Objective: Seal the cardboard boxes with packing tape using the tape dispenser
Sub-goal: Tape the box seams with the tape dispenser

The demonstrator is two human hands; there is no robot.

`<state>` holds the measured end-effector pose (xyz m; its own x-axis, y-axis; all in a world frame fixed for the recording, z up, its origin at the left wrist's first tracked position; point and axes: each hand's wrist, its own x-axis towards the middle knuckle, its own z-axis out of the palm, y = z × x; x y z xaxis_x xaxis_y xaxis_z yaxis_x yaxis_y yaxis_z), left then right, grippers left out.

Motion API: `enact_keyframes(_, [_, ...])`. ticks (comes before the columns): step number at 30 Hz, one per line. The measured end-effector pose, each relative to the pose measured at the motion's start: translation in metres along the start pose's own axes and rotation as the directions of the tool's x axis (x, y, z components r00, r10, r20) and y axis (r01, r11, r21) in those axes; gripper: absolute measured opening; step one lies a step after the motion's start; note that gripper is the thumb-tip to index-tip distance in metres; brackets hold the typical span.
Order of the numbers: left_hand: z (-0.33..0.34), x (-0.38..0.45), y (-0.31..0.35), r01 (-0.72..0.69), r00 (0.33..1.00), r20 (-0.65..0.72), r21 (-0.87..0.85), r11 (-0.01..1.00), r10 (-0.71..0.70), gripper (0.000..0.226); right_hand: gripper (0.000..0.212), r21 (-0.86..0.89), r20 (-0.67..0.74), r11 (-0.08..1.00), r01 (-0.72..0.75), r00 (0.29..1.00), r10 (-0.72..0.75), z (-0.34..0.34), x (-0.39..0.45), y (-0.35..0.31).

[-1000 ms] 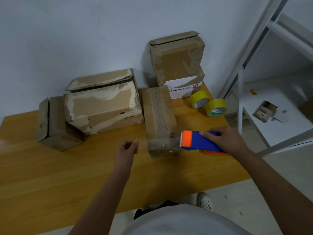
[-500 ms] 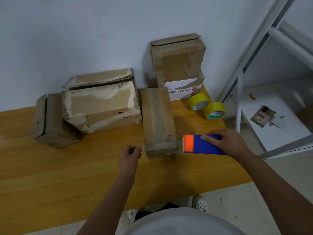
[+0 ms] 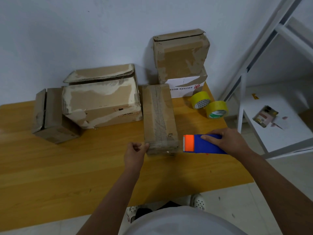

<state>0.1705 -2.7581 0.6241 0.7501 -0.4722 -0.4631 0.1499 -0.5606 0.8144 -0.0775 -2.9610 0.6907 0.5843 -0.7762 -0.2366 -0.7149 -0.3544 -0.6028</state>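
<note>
Item: long, narrow brown cardboard box [image 3: 159, 116], lying flat on the yellow-orange wooden table [image 3: 67, 167]. Long axis runs away from the person toward the pale wall; near short end faces the body. A strip of tape already runs lengthwise down the middle of its top, over the flap seam.

Left hand [image 3: 134, 153]: at the box's near-left corner, fingers curled, thumb and forefinger meeting the corner edge. Whether it actually pinches the cardboard or only touches it cannot be told.

Right hand [image 3: 225, 141]: fingers wrapped over the blue plastic tape dispenser with orange toothed head [image 3: 202, 144]. Dispenser is held just right of the box's near end, close beside it, toothed head pointing left toward the box. Contact with the box not evident.

Governing relation: the box sits between the 2 hands at its near end; the left hand is the nearer to it and placed to steady, the right carries the tool crosswise to the box's long axis. Judged next need: the head brought over the box end, likely for a band across the near end or a turn to follow the seam.

Also present: 4 other worn cardboard boxes, 2 stacked at the back right [image 3: 181, 55]; 2 yellow tape rolls [image 3: 216, 109] near the far right edge; white metal shelf frame [image 3: 271, 129] beyond the table.
</note>
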Motion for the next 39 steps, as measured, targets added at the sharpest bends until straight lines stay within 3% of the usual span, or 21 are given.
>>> enact_keyframes(18, [-0.009, 0.006, -0.008, 0.022, 0.994, 0.107, -0.007, 1.0, -0.021, 0.03, 0.055, 0.02, 0.031, 0.998, -0.059, 0.998, 0.059, 0.022, 0.009, 0.02])
enact_keyframes(23, [-0.011, 0.006, -0.007, 0.038, 0.993, 0.114, 0.016, 0.999, -0.04, 0.032, 0.043, 0.012, 0.034, 0.998, -0.057, 0.998, 0.056, 0.021, 0.01, 0.02])
enact_keyframes(30, [-0.015, 0.005, 0.0, 0.033, 0.988, 0.146, 0.098, 0.995, -0.047, 0.037, 0.043, -0.01, 0.025, 0.999, -0.052, 0.998, 0.052, 0.021, 0.009, 0.015])
enact_keyframes(32, [-0.017, 0.006, 0.003, 0.02, 0.988, 0.147, 0.164, 0.986, -0.045, 0.052, 0.048, 0.013, 0.013, 0.999, -0.049, 0.999, 0.049, 0.019, 0.007, 0.014])
enact_keyframes(34, [-0.022, 0.007, 0.006, 0.067, 0.985, 0.143, 0.212, 0.975, -0.099, 0.084, 0.049, 0.01, 0.007, 0.999, -0.05, 0.999, 0.05, 0.018, 0.006, 0.014])
enact_keyframes(36, [-0.03, 0.007, 0.007, 0.094, 0.985, 0.115, 0.269, 0.959, -0.129, 0.097, 0.045, -0.004, 0.006, 0.998, -0.061, 0.998, 0.061, 0.018, 0.006, 0.015])
enact_keyframes(38, [-0.038, 0.004, 0.005, -0.057, 0.996, 0.084, 0.427, 0.902, 0.023, 0.089, 0.044, -0.001, 0.0, 0.998, -0.065, 0.998, 0.065, 0.018, 0.005, 0.017])
enact_keyframes(39, [-0.041, 0.0, 0.004, -0.197, 0.98, 0.088, 0.497, 0.845, 0.176, 0.081, 0.047, 0.005, -0.004, 0.998, -0.067, 0.998, 0.067, 0.018, 0.005, 0.017])
